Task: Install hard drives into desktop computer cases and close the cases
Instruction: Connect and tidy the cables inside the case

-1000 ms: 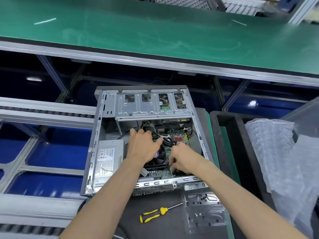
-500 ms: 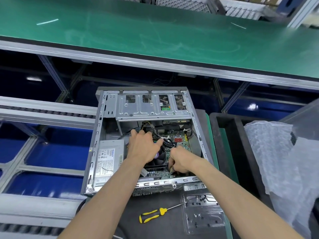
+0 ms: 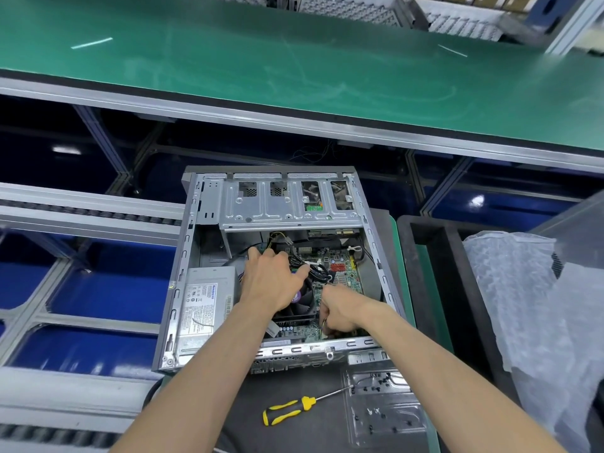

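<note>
With your left hand (image 3: 273,282) spread flat over the cable bundle (image 3: 315,271), keep the right hand (image 3: 343,310), fingers curled on something unseen, pressing straight down onto the motherboard (image 3: 343,276).

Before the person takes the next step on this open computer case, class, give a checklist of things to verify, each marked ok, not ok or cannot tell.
1. Case open, inside reachable: ok.
2. Screwdriver within reach, lying free in front of the case: ok.
3. Screws on hand in the clear tray: ok.
4. Left hand off the black cable bundle: not ok, its fingers touch it.
5. What the right hand pinches at the motherboard: cannot tell.
6. Hard drive seated in the drive cage: cannot tell.
</note>
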The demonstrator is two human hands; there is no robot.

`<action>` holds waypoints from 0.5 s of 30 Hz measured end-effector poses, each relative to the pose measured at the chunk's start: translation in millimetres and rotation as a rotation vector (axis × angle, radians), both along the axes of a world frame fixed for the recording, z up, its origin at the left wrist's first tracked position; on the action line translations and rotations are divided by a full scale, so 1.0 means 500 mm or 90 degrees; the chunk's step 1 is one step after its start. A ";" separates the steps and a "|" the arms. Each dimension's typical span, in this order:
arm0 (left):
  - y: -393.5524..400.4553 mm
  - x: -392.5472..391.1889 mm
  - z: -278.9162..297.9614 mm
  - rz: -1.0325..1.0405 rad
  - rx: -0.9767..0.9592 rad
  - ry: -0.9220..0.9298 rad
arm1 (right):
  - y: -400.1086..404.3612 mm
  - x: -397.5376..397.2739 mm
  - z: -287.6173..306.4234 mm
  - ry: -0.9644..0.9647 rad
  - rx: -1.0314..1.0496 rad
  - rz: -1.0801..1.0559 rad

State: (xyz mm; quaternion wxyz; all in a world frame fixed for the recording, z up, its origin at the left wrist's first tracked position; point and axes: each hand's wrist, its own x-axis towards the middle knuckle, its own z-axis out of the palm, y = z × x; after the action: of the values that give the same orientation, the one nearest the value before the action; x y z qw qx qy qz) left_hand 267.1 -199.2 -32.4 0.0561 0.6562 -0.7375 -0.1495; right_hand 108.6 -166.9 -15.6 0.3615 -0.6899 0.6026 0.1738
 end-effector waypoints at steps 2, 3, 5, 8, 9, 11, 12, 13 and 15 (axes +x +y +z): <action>0.000 0.000 0.001 0.004 0.005 0.011 | 0.000 0.000 0.000 0.000 -0.010 0.004; 0.001 0.000 0.001 0.005 0.007 0.013 | 0.000 0.000 0.000 0.000 -0.014 0.006; 0.001 0.000 0.003 0.005 0.008 0.013 | 0.001 0.000 0.000 -0.003 -0.020 0.008; 0.002 0.000 0.005 0.007 0.008 0.015 | 0.002 -0.002 -0.005 -0.005 -0.020 0.002; 0.003 -0.001 0.005 0.007 0.006 0.015 | 0.002 -0.002 -0.006 -0.004 -0.020 -0.001; 0.004 -0.001 0.006 0.006 0.000 0.010 | 0.001 -0.001 -0.007 -0.004 -0.019 -0.011; 0.004 -0.001 0.006 0.006 -0.002 0.008 | 0.001 -0.001 -0.008 -0.004 -0.015 -0.017; 0.004 -0.001 0.007 0.006 -0.004 0.005 | 0.000 -0.001 -0.008 -0.004 -0.009 -0.024; 0.004 -0.001 0.008 0.004 -0.007 0.004 | -0.001 -0.001 -0.009 -0.004 0.002 -0.035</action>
State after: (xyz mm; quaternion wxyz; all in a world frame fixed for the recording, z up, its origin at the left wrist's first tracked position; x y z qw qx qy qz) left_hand 266.8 -197.0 -28.4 0.0625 0.6578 -0.7361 -0.1468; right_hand 108.2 -167.4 -19.9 0.3692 -0.6729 0.6201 0.1625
